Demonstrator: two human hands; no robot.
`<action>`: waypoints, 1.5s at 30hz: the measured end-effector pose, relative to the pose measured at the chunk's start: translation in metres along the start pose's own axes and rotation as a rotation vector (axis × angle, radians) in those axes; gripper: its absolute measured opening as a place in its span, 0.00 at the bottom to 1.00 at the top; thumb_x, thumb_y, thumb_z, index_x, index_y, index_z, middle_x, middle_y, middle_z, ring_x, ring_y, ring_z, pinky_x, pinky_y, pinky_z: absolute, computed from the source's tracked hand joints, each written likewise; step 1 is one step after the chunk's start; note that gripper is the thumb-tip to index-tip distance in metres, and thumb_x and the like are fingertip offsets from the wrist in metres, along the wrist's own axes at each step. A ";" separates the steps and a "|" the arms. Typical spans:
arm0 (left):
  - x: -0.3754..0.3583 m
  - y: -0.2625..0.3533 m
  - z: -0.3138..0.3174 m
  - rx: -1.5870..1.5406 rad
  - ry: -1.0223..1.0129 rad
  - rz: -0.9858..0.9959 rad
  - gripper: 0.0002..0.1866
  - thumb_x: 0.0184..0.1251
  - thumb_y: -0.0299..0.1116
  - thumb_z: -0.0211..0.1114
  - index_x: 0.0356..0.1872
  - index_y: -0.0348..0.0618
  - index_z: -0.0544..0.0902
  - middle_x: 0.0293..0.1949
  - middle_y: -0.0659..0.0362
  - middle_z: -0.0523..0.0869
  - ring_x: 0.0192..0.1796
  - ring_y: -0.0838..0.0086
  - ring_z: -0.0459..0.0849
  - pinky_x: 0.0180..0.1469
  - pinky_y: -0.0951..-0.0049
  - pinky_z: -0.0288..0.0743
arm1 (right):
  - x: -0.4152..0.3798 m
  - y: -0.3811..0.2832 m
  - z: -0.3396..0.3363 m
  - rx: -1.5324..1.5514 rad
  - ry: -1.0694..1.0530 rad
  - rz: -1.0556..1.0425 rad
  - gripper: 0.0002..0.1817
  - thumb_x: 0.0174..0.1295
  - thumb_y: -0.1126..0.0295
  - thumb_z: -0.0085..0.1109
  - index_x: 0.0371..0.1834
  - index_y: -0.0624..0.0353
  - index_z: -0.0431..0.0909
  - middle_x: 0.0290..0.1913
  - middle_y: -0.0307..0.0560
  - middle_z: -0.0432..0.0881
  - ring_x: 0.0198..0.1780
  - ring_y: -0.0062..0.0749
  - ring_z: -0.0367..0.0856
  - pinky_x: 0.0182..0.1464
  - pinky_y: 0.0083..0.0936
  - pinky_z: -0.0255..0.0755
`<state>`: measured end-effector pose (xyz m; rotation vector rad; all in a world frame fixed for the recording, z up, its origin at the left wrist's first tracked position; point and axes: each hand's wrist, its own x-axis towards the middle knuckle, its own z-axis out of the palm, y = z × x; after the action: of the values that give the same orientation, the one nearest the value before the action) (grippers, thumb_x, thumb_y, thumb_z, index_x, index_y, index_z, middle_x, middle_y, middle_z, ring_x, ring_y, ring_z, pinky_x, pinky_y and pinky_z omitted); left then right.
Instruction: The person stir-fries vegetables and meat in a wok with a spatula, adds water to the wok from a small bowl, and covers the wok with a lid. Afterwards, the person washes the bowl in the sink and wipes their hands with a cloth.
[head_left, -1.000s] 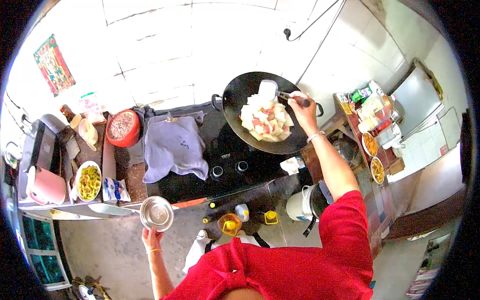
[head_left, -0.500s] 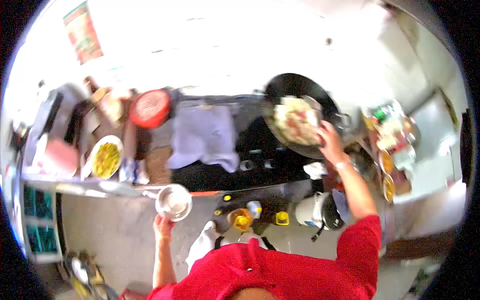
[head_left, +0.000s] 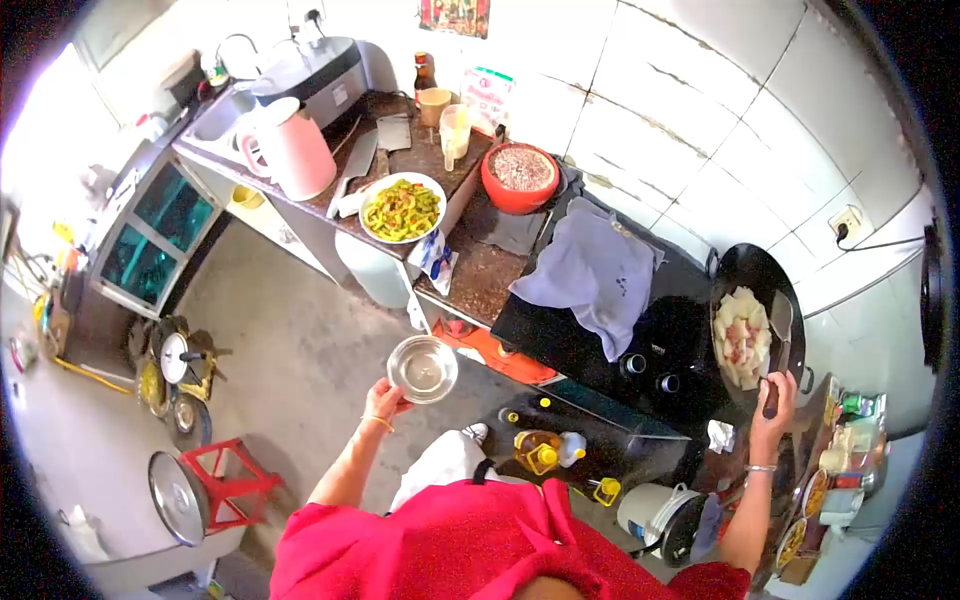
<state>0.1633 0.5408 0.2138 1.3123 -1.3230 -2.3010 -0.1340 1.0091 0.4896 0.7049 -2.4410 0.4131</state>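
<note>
My left hand [head_left: 384, 402] is closed on the rim of a shiny metal bowl [head_left: 422, 370], held over the floor in front of the counter. The bowl looks empty. My right hand [head_left: 773, 405] is wrapped round the handle of a spatula [head_left: 782, 318], whose blade rests at the right side of the food in a black wok [head_left: 752, 262]. Pale slices with pinkish pieces [head_left: 742, 340] lie in the wok. To its left, a greyish-purple cloth [head_left: 590, 270] is spread over the black stove [head_left: 675, 310].
A white bowl of green food [head_left: 403, 208], a cleaver [head_left: 356, 168], a pink kettle [head_left: 297, 150] and a red bowl [head_left: 520, 178] stand on the counter. Below are oil bottles [head_left: 540, 452] and a white pot [head_left: 655, 510]. A red stool [head_left: 228, 485] is at left.
The view has swung left, so the counter and wok appear farther right and the sink and stool show. Both hands keep their holds on the bowl and the spatula.
</note>
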 end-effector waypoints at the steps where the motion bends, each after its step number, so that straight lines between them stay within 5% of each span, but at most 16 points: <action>1: -0.010 -0.009 -0.008 -0.018 0.007 0.006 0.08 0.51 0.30 0.57 0.34 0.42 0.73 0.28 0.60 0.79 0.29 0.75 0.79 0.30 0.75 0.77 | 0.005 -0.007 -0.004 0.082 0.063 -0.025 0.09 0.53 0.79 0.51 0.37 0.61 0.69 0.39 0.49 0.72 0.49 0.42 0.69 0.50 0.31 0.61; 4: -0.031 -0.022 -0.032 -0.051 0.149 0.037 0.06 0.52 0.26 0.54 0.32 0.40 0.72 0.25 0.59 0.78 0.23 0.75 0.78 0.26 0.76 0.77 | 0.014 -0.026 0.002 0.202 0.188 -0.074 0.08 0.53 0.79 0.51 0.37 0.64 0.70 0.41 0.47 0.73 0.46 0.35 0.72 0.47 0.25 0.63; 6: -0.060 -0.022 -0.056 -0.083 0.227 0.013 0.06 0.51 0.25 0.54 0.32 0.39 0.72 0.24 0.60 0.77 0.22 0.76 0.77 0.25 0.77 0.77 | 0.017 -0.060 0.019 0.697 0.125 0.262 0.06 0.54 0.79 0.50 0.36 0.66 0.69 0.41 0.46 0.73 0.42 0.33 0.75 0.45 0.22 0.65; 7: -0.069 -0.020 -0.064 -0.082 0.239 0.016 0.06 0.51 0.25 0.54 0.32 0.39 0.72 0.24 0.60 0.77 0.22 0.76 0.77 0.25 0.77 0.77 | 0.019 -0.063 0.033 0.893 0.177 0.241 0.05 0.56 0.78 0.49 0.35 0.67 0.68 0.38 0.45 0.73 0.39 0.32 0.77 0.43 0.20 0.66; 10: -0.087 -0.012 -0.094 -0.115 0.307 0.083 0.05 0.51 0.25 0.54 0.31 0.39 0.71 0.24 0.60 0.77 0.22 0.76 0.77 0.24 0.79 0.77 | 0.035 -0.093 0.052 1.346 0.095 0.403 0.08 0.56 0.74 0.50 0.38 0.66 0.67 0.39 0.47 0.71 0.40 0.42 0.77 0.47 0.30 0.71; 14: -0.090 -0.013 -0.137 -0.245 0.391 0.164 0.05 0.51 0.24 0.53 0.30 0.40 0.71 0.23 0.60 0.77 0.22 0.77 0.77 0.23 0.79 0.76 | 0.074 -0.149 0.071 1.520 0.037 0.564 0.12 0.56 0.70 0.52 0.38 0.66 0.67 0.35 0.47 0.73 0.36 0.43 0.79 0.43 0.32 0.74; 20: -0.059 -0.014 -0.222 -0.360 0.490 0.157 0.03 0.51 0.24 0.52 0.29 0.42 0.70 0.23 0.59 0.77 0.23 0.73 0.78 0.24 0.77 0.76 | 0.140 -0.289 0.090 1.142 -0.122 0.112 0.06 0.54 0.74 0.52 0.30 0.67 0.71 0.29 0.43 0.75 0.30 0.33 0.80 0.32 0.18 0.72; 26: -0.029 0.019 -0.326 -0.465 0.446 0.224 0.05 0.53 0.26 0.55 0.30 0.44 0.70 0.22 0.59 0.77 0.20 0.75 0.76 0.22 0.78 0.74 | 0.209 -0.442 0.133 0.971 -0.423 -0.054 0.06 0.52 0.72 0.53 0.26 0.65 0.71 0.21 0.38 0.74 0.19 0.18 0.72 0.22 0.13 0.69; 32: -0.012 0.060 -0.406 -0.543 0.498 0.266 0.05 0.53 0.26 0.57 0.28 0.47 0.70 0.23 0.62 0.77 0.21 0.78 0.76 0.22 0.79 0.73 | 0.240 -0.555 0.179 0.633 -0.717 -0.133 0.08 0.50 0.70 0.50 0.22 0.65 0.69 0.16 0.37 0.69 0.14 0.18 0.68 0.18 0.17 0.69; 34: -0.007 0.073 -0.417 -0.543 0.517 0.252 0.05 0.53 0.26 0.57 0.28 0.47 0.70 0.24 0.62 0.77 0.21 0.78 0.75 0.22 0.79 0.73 | 0.244 -0.564 0.221 0.609 -0.736 -0.155 0.11 0.48 0.68 0.50 0.25 0.68 0.69 0.17 0.43 0.70 0.17 0.26 0.72 0.17 0.20 0.67; 36: -0.001 0.091 -0.420 -0.503 0.541 0.251 0.05 0.54 0.26 0.56 0.28 0.47 0.68 0.23 0.65 0.75 0.22 0.80 0.74 0.24 0.80 0.72 | 0.253 -0.580 0.251 0.371 -0.660 -0.298 0.14 0.42 0.66 0.49 0.20 0.71 0.70 0.23 0.58 0.74 0.25 0.44 0.76 0.29 0.35 0.71; 38: 0.010 0.100 -0.430 -0.513 0.533 0.250 0.05 0.54 0.25 0.55 0.28 0.47 0.68 0.23 0.65 0.75 0.23 0.80 0.74 0.24 0.80 0.72 | 0.256 -0.597 0.275 0.261 -0.610 -0.358 0.14 0.40 0.64 0.49 0.20 0.69 0.71 0.24 0.62 0.74 0.27 0.50 0.75 0.35 0.38 0.70; 45: 0.075 0.162 -0.465 -0.503 0.475 0.292 0.07 0.54 0.25 0.56 0.33 0.44 0.70 0.25 0.62 0.76 0.23 0.80 0.73 0.26 0.81 0.73 | 0.277 -0.628 0.320 0.057 -0.573 -0.478 0.12 0.40 0.64 0.50 0.19 0.65 0.72 0.24 0.60 0.75 0.30 0.51 0.75 0.35 0.38 0.70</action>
<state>0.4328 0.1224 0.1934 1.2732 -0.6701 -1.8015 -0.1121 0.2524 0.4819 1.5623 -2.6440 0.0919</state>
